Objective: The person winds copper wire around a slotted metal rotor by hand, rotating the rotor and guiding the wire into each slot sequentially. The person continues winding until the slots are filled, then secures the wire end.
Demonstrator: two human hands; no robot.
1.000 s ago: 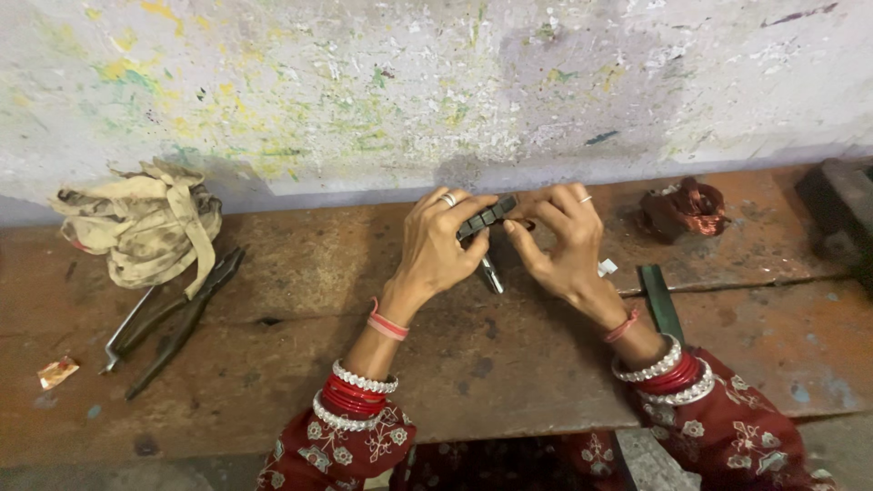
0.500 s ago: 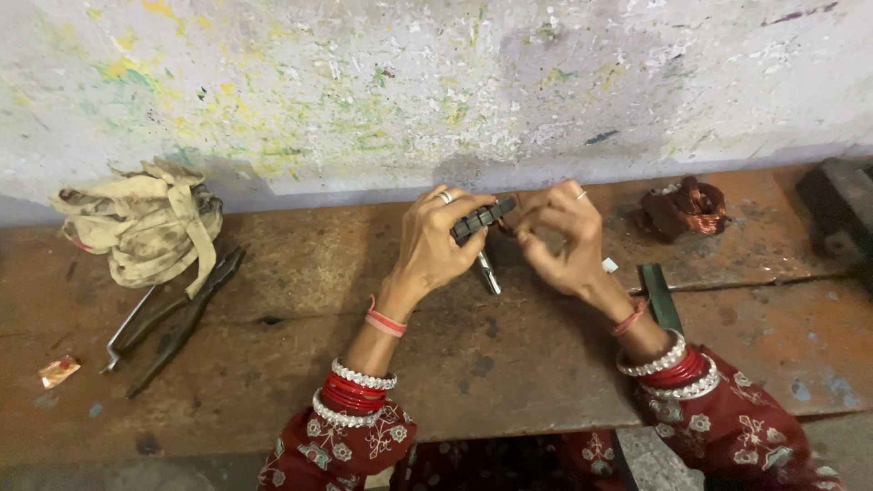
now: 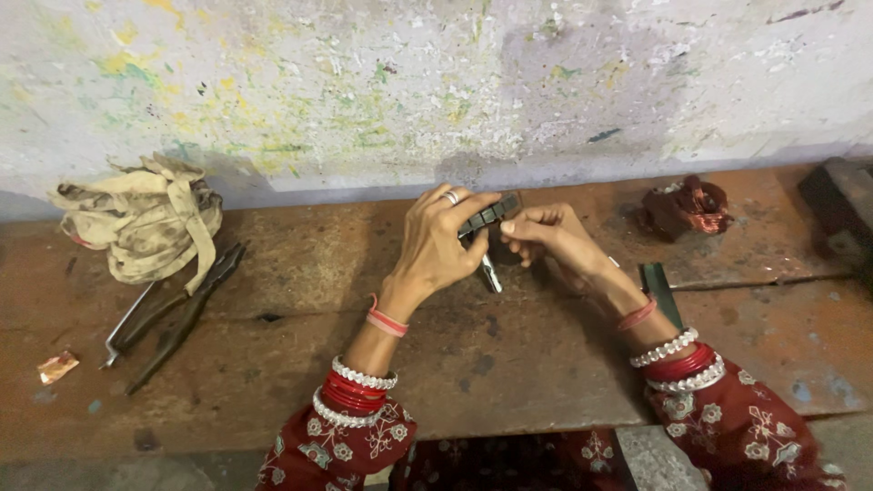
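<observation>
Held piece: a small dark ribbed part (image 3: 488, 216), block-like with raised ridges across its top, is up off the bench, between both hands, just in front of the paint-flecked wall (image 3: 382, 82).
Left hand: the left hand (image 3: 436, 244) wraps around the nearer, lower end of the ribbed part, thumb and curled fingers pressed against it; a ring shows on one finger.
Right hand: the right hand (image 3: 550, 238) meets the part from the other side, fingertips drawn together in a pinch at its edge; exactly what the fingertips nip is too small to tell.
Long axis: the part runs on a slant, low at the left hand, rising up and to the right toward the wall.
Which way it points: its free upper end aims up-right, past the right hand's fingertips; the ridged face is turned up toward the camera.
Nearer hand: both touch it, but the left hand carries more of it.
Metal stem: a short bright stem (image 3: 490, 272) hangs down below the hands, tilted slightly; whether it joins the part I cannot tell.
Bench: the rusty workbench (image 3: 273, 364) lies beneath, with pliers (image 3: 182, 314) and a cloth bundle (image 3: 145, 223) well off to the left, a copper wire coil (image 3: 691, 205) to the right, and a dark flat bar (image 3: 657, 286) just beside the right wrist.
</observation>
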